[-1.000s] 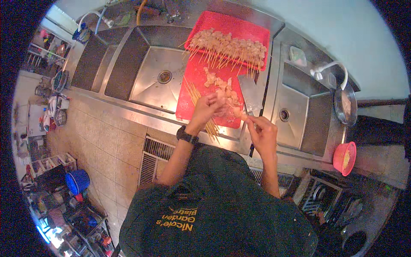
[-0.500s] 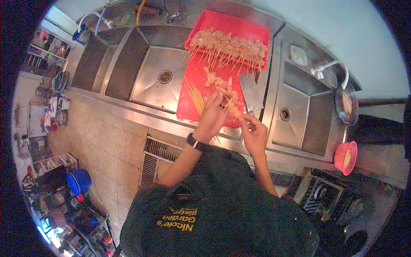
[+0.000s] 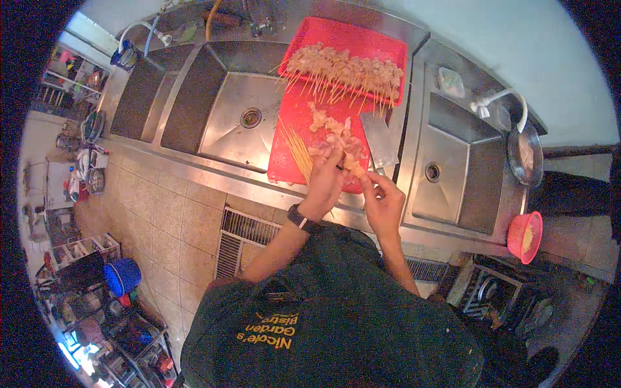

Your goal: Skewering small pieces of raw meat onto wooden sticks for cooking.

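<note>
Over the near right part of a red cutting board (image 3: 282, 160), my left hand (image 3: 325, 186) is closed on a piece of raw meat (image 3: 353, 167). My right hand (image 3: 384, 200) pinches the near end of the same piece. Whether a skewer runs through it cannot be made out. Just beyond my fingers lies a small heap of raw meat pieces (image 3: 333, 126). Bare bamboo skewers (image 3: 295, 147) lie on the board left of my left hand. A wide-bladed cleaver (image 3: 380, 137) rests at the board's right edge, its handle hidden.
Behind the board, a red tray (image 3: 349, 35) holds rows of skewered meat (image 3: 343, 68). Steel sinks flank the board, one at left (image 3: 233, 142) and one at right (image 3: 440, 194). A pan (image 3: 525, 158) and a pink basket (image 3: 522, 238) are at far right.
My left hand has shifted slightly, its fingers now farther right over the meat. My right hand stays nearly in place, still pinching. The whole view has moved a little.
</note>
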